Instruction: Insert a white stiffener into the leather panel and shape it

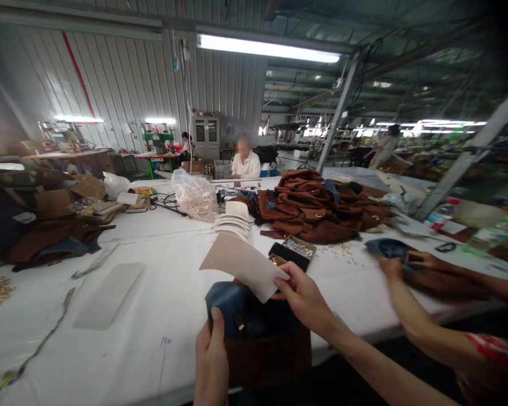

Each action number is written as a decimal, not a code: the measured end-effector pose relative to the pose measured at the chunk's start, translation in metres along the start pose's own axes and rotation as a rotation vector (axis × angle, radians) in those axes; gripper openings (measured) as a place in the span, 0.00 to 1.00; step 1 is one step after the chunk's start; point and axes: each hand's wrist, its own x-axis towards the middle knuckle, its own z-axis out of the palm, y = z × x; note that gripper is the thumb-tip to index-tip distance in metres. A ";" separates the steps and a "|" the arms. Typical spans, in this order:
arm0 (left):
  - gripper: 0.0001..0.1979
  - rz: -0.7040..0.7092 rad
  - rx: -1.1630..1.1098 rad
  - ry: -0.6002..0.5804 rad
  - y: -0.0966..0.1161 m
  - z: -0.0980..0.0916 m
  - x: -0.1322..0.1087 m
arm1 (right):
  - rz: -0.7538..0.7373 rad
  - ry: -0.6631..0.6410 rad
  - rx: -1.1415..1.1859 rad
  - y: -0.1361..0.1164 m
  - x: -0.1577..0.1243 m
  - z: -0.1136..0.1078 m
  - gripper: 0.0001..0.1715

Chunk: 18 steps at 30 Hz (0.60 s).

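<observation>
A dark blue and brown bag piece [254, 332] hangs over the near edge of the white table [152, 316]. My left hand [211, 361] grips its left side, thumb on top. Above its opening, my right hand [305, 299] pinches a beige board panel [243, 265] by its lower right corner. The panel is tilted and its lower end meets the bag's opening.
A co-worker's hands [402, 265] hold a blue piece on my right. Behind are a stack of beige panels [232, 223], a box of small metal parts [292, 251], a heap of brown bags [317, 206] and a clear plastic sack [195, 194]. Another beige panel [110, 293] lies left.
</observation>
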 end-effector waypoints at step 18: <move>0.39 -0.067 -0.118 0.059 0.004 0.005 -0.007 | 0.180 -0.093 -0.112 0.008 -0.013 -0.028 0.16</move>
